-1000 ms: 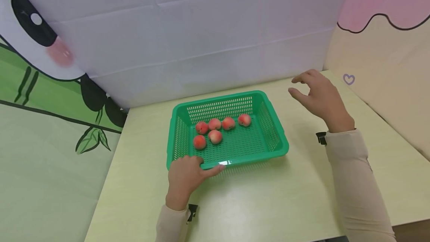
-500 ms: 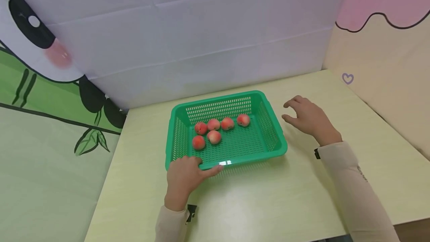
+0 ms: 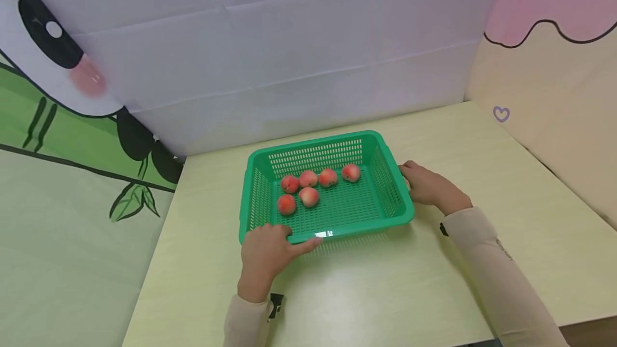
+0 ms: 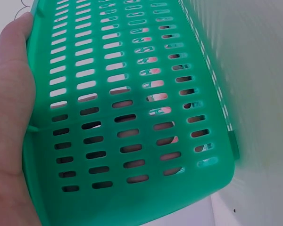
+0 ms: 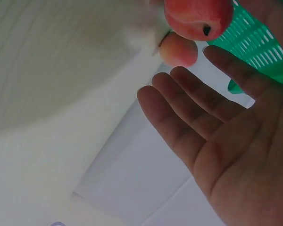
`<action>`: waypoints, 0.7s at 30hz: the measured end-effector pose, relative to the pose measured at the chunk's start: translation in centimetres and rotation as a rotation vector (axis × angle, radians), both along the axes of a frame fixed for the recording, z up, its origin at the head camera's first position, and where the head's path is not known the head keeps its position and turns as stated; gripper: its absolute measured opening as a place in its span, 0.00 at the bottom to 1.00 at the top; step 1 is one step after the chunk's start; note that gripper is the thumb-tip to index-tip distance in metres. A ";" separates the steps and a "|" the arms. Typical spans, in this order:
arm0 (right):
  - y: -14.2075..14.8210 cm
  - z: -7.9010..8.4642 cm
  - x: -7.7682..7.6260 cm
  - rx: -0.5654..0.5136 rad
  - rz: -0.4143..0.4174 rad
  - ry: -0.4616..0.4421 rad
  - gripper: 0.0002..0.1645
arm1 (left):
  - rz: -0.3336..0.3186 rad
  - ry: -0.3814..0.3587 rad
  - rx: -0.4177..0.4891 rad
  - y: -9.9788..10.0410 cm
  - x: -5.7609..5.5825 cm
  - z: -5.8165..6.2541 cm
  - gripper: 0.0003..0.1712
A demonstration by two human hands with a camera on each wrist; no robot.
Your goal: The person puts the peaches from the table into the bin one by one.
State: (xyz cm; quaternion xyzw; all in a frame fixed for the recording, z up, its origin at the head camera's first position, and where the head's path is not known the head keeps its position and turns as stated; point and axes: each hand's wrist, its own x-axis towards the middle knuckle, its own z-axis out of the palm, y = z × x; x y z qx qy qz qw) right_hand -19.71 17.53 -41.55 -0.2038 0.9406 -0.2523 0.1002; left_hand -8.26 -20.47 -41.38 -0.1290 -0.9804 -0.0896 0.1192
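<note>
A green plastic basket (image 3: 356, 227) sits on the table with several peaches (image 3: 309, 196) gathered toward its left and back. My left hand (image 3: 265, 253) grips its near rim at the left corner, thumb lying along the rim. The left wrist view shows that hand (image 4: 9, 108) against the slotted wall (image 4: 108, 202). At the basket's right side is my right hand (image 3: 434, 189), partly hidden by the rim. Its fingers are extended in the right wrist view, close to a peach (image 5: 198, 19) outside the basket. Another peach (image 5: 179, 49) shows just beyond.
The pale yellow table (image 3: 202, 283) reaches to a white cloth backdrop (image 3: 308, 68) at the back. Printed cloths hang on the left (image 3: 72, 261) and right (image 3: 554, 122). The table's front edge runs along the lower right.
My right hand has come down and leftward from above the table's right side to the basket's right wall. The left hand, basket and peaches inside have stayed put.
</note>
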 end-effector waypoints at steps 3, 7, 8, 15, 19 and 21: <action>-0.2 -0.5 -0.2 -0.014 0.027 0.000 0.17 | -0.002 0.006 0.002 0.0 0.0 0.0 0.45; -0.5 -0.8 -0.3 -0.011 0.038 -0.018 0.08 | -0.002 0.005 0.000 0.0 0.0 0.0 0.46; -0.5 -0.9 -0.4 -0.009 0.034 -0.028 0.07 | -0.003 0.007 -0.001 0.0 0.0 -0.1 0.46; -0.8 -1.2 -0.5 -0.025 0.014 -0.066 0.04 | 0.007 -0.021 0.003 0.1 -0.1 0.0 0.45; -1.0 -1.4 -0.6 -0.037 -0.001 -0.062 0.07 | 0.010 -0.029 0.002 0.1 0.0 0.1 0.45; -1.2 -1.5 -0.6 -0.045 -0.018 -0.072 0.11 | 0.009 -0.027 -0.001 0.0 0.0 0.1 0.45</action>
